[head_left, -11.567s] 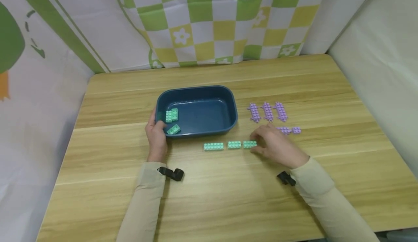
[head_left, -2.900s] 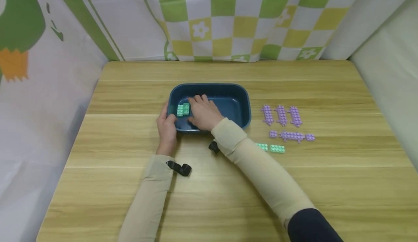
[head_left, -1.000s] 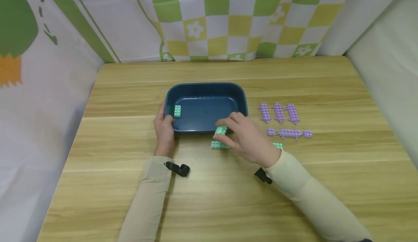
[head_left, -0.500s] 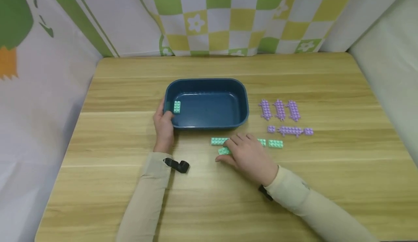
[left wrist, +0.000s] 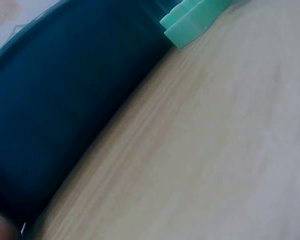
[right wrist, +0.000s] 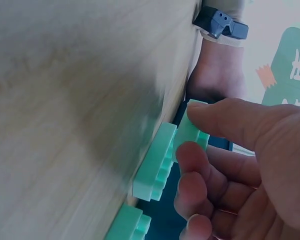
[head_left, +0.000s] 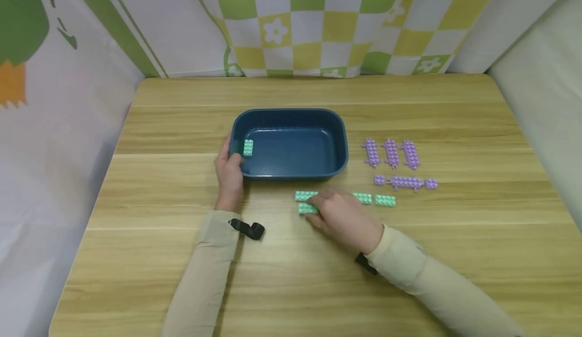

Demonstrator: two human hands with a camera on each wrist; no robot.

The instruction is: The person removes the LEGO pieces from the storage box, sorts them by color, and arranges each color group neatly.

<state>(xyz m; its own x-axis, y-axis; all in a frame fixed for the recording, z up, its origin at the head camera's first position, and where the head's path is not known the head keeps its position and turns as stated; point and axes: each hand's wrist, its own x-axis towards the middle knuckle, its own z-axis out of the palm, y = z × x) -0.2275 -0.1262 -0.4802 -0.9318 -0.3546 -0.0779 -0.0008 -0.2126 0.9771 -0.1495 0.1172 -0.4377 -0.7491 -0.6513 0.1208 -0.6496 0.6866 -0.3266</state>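
My left hand (head_left: pixel 229 180) grips the left end of a dark blue plastic bin (head_left: pixel 295 176), thumb over the rim and fingers outside. Inside the bin, near that thumb, lies one mint-green toy building brick (head_left: pixel 248 148). My right hand (head_left: pixel 347 221) pinches another green brick (head_left: pixel 307 208) between thumb and fingers, low at the table, just in front of a long green brick (head_left: pixel 305 196). Two shorter green bricks (head_left: pixel 385 200) continue that row to the right. The right wrist view shows the pinched brick (right wrist: pixel 187 127) close to the row's bricks (right wrist: pixel 154 167).
Right of the bin, three purple studded pieces (head_left: pixel 391 153) stand side by side. Below them a purple piece (head_left: pixel 406 182) lies crosswise between two small purple bricks (head_left: pixel 379 180). A wooden table (head_left: pixel 282 286) carries everything; a checkered cloth (head_left: pixel 309 23) hangs behind.
Green bricks have left the bin until one is in it. My right hand has carried its brick from near the bin's front rim down to the table before the row. My left hand stays put.
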